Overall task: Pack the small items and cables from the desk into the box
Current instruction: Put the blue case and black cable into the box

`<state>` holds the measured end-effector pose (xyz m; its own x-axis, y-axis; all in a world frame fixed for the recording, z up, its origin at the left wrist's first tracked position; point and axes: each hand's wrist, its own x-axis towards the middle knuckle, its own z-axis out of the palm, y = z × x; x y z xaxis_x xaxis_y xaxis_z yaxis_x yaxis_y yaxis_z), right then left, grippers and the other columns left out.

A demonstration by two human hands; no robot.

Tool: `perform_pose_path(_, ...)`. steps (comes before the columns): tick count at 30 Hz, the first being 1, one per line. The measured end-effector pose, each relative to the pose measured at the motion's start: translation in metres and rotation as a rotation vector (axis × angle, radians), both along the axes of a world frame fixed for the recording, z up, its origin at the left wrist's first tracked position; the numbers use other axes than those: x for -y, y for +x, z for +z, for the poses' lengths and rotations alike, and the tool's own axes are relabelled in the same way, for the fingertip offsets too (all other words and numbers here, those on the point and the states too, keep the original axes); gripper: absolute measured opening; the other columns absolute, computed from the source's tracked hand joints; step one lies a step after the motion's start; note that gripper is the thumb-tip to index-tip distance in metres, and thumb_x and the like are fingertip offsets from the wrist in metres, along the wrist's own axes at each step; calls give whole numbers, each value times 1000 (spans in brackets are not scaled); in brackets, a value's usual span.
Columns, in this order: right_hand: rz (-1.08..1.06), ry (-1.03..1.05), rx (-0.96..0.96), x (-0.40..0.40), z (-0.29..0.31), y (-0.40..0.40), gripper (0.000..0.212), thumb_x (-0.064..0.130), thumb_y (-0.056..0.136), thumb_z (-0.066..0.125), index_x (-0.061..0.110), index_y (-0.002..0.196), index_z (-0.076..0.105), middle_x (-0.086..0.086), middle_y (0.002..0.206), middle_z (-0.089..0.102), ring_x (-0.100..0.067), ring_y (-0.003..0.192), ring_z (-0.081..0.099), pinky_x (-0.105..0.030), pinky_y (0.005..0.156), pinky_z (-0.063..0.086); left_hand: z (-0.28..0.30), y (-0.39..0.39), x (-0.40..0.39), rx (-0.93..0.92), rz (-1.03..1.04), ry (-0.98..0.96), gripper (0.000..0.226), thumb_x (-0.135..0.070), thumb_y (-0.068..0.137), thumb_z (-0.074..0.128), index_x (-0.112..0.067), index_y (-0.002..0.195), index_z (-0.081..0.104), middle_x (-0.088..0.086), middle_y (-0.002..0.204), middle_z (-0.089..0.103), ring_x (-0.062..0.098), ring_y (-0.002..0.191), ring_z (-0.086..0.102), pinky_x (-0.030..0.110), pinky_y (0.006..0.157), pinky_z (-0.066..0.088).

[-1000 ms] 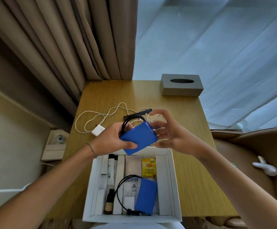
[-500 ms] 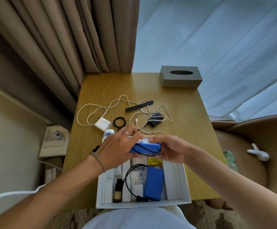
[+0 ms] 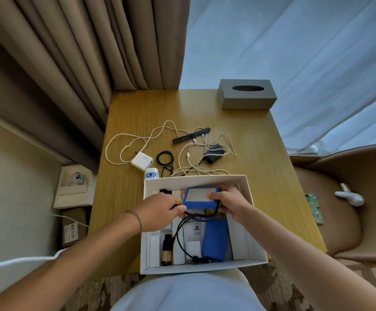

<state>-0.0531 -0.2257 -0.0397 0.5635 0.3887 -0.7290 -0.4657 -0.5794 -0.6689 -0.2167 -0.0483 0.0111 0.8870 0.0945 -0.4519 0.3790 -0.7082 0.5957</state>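
Two blue cases sit within the white box (image 3: 196, 181) at the desk's (image 3: 261, 153) near edge: one (image 3: 215, 240) lies flat toward the front, the other (image 3: 201, 198) is held over the far end. The left hand (image 3: 160, 211) pinches that case's black cord (image 3: 196, 215), fingers curled; the right hand (image 3: 230, 204) grips its right edge. Still on the desk: one white charger (image 3: 142, 160), one black adapter (image 3: 214, 153), one comb (image 3: 191, 135), one coiled black cable (image 3: 165, 159) and seemingly two pale cables, tangled.

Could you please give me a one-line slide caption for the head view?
Both hands, left hand and right hand, lower a blue device into the white box on the desk.
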Motion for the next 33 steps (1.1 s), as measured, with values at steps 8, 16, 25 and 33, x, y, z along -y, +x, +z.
perform_pose_path(8, 73, 5, 152, 9, 4, -7, 35, 11, 87, 77, 16, 121, 67, -5, 113, 74, -13, 94, 70, -23, 68, 60, -14, 17, 30, 38, 556, -536, 30, -9, 104, 44, -11, 109, 74, 1, 64, 53, 9, 59, 49, 19, 60, 45)
perform_pose_path(16, 817, -114, 873, 13, 21, -28, 44, 47, 90, 68, 29, 129, 65, 4, 102, 63, -16, 93, 59, -32, 80, 52, -31, 36, 66, 18, 1094, -1000, 37, -5, 103, 37, -8, 91, 72, 7, 68, 56, 18, 63, 55, 30, 67, 48)
perform_pose_path(25, 924, -243, 1071, 13, -7, -56, 70, 49, 78, 66, 25, 141, 47, -1, 106, 69, -25, 93, 65, -36, 78, 48, -44, 38, 76, 10, 1419, -1217, 29, -4, 97, 42, -3, 83, 67, 7, 57, 60, 21, 65, 57, 35, 71, 53)
perform_pose_path(33, 919, -60, 1038, 21, -9, -37, 40, 28, 95, 59, 23, 134, 59, -1, 101, 70, -22, 92, 63, -37, 75, 54, -54, 19, 59, 83, 703, -329, 31, 3, 93, 54, -22, 96, 73, -6, 96, 72, 7, 92, 67, 9, 77, 49)
